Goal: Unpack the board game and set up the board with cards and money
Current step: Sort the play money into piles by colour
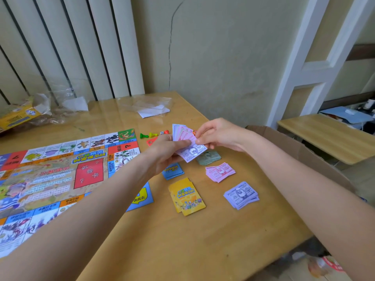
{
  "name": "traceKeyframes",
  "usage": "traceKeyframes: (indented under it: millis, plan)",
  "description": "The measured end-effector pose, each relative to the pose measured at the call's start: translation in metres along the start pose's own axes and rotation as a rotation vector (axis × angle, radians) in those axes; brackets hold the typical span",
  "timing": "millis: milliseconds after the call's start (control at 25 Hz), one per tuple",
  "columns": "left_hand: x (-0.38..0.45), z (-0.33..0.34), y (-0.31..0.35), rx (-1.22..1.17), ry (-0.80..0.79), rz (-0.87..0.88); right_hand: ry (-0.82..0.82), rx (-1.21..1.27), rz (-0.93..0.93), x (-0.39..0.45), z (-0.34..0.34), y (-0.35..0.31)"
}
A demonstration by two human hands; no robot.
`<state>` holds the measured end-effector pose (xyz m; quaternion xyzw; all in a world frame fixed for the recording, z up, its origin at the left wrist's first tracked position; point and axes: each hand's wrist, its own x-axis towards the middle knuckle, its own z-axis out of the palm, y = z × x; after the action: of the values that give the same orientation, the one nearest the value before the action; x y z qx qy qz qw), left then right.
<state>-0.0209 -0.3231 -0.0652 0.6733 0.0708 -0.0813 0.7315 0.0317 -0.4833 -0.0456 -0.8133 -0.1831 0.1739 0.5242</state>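
Cardboard of a yellow game box (17, 116) lies at the far left of the wooden counter (182, 240), beside crumpled clear plastic wrap (50, 110). Nearer, the colourful paper game board (60, 175) is spread flat. Past its far corner lie a green pawn (144, 136) and a yellow pawn (153, 135). The left hand (168, 151) grips a fanned bundle of pink and purple paper banknotes (187, 142), while the right hand (219, 136) pinches the front purple note with its fingers (199, 141). Below the hands lie a blue card stack (172, 171), a yellow card stack (187, 197), a green note pile (209, 157), a pink note pile (220, 171) and a purple note pile (241, 194), each apart from the others.
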Motion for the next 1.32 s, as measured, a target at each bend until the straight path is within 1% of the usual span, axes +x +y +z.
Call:
traceKeyframes:
  millis: [120, 240, 520, 680, 760, 840, 920, 1000, 1080, 1200, 1320]
  plan:
    - [-0.013, 0.009, -0.005, 0.047, -0.071, -0.015, -0.079, -0.015, 0.047, -0.022, -0.009, 0.002]
    - [-0.028, 0.025, -0.009, 0.073, -0.117, -0.021, -0.121, -0.022, 0.071, -0.047, -0.020, 0.004]
    - [-0.045, 0.045, -0.016, 0.152, -0.129, -0.010, -0.051, -0.127, 0.094, -0.096, -0.032, 0.028]
    - [-0.051, 0.051, -0.017, 0.141, -0.142, -0.033, -0.046, -0.271, 0.101, -0.101, -0.023, 0.050]
    - [-0.051, 0.050, -0.019, 0.147, -0.127, -0.038, -0.042, -0.298, 0.087, -0.101, -0.022, 0.052]
    - [-0.048, 0.048, -0.020, 0.155, -0.108, -0.043, 0.012, -0.237, 0.064, -0.100, -0.024, 0.047]
    - [-0.046, 0.045, -0.020, 0.172, -0.100, -0.048, 0.098, -0.099, 0.039, -0.096, -0.027, 0.038]
    - [-0.045, 0.045, -0.019, 0.183, -0.100, -0.050, 0.077, -0.006, 0.018, -0.090, -0.024, 0.030]
    - [-0.044, 0.045, -0.017, 0.135, -0.130, -0.047, 0.025, -0.022, 0.006, -0.084, -0.016, 0.026]
    - [-0.043, 0.040, -0.009, 0.051, -0.168, -0.061, 0.073, 0.017, -0.009, -0.075, -0.010, 0.024]
    - [-0.041, 0.032, -0.006, 0.084, -0.111, -0.019, 0.095, 0.115, -0.019, -0.071, -0.011, 0.024]
